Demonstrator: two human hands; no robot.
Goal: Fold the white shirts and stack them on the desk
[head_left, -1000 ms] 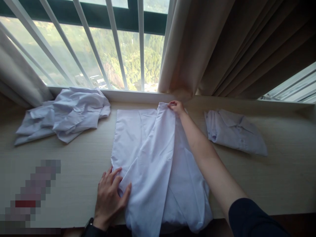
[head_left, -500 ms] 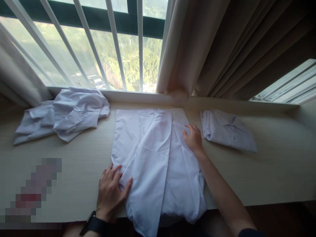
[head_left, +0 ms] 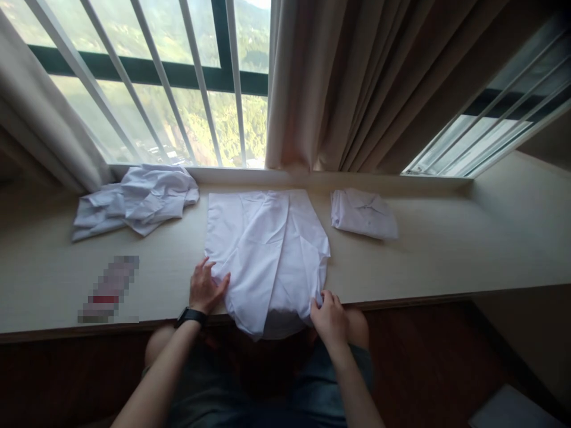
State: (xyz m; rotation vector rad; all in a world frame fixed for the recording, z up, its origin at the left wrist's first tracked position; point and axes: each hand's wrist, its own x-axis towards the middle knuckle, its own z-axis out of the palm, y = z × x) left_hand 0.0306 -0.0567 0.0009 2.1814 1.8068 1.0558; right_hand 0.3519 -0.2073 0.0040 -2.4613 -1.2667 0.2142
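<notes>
A white shirt lies spread in front of me, its sides folded inward and its near end hanging over the ledge's front edge. My left hand rests at its left side, fingers spread, with the fingertips and thumb touching the cloth. At the near right corner, my right hand pinches the shirt's edge between thumb and fingers. Off to the right sits a folded white shirt with its collar showing. Crumpled white cloth is heaped to the left.
The pale wooden ledge runs beneath a barred window. Brown curtains hang behind it. A pixelated long object lies at the left near the front edge. My knees are under the ledge.
My right hand has moved from the shirt's upper right side down to its near right corner and now grips the edge there. The left hand stays at the left side. The view has shifted.
</notes>
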